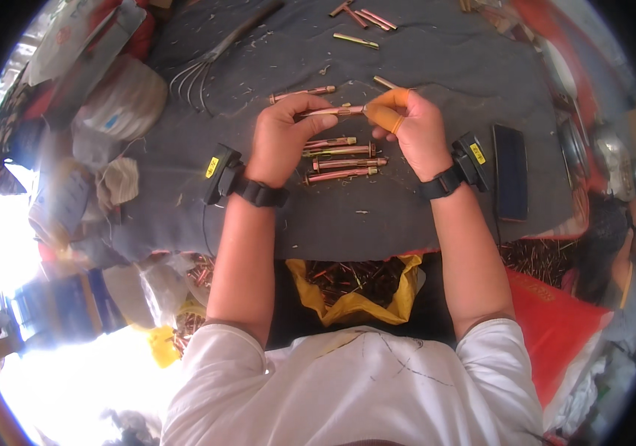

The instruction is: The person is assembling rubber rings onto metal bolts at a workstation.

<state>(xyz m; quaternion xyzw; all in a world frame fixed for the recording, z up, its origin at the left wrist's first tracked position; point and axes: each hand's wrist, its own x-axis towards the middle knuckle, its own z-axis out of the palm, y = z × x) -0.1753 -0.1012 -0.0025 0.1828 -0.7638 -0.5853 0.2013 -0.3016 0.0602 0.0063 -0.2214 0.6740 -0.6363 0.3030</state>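
Observation:
A copper-coloured sleeve anchor bolt (345, 111) lies level between my hands, just above the dark cloth. My left hand (282, 132) pinches its left part between thumb and fingers. At the other end, my right hand (416, 126) closes on the bolt's tip; orange covers wrap its thumb and forefinger, and they hide what sits there. Below the hands, several similar anchor bolts (345, 163) lie side by side in a rough row. Another anchor bolt (310, 94) rests beyond my left fingers. A short metal piece (386, 82) is partly hidden behind my right hand.
Several loose metal tubes (357, 40) lie at the far side of the dark cloth (452, 67). A hand rake (217, 53) is at far left, a phone (510, 175) at right. By my lap, a yellow bag (366, 306) holds many metal parts; a red sack (556, 331) lies right.

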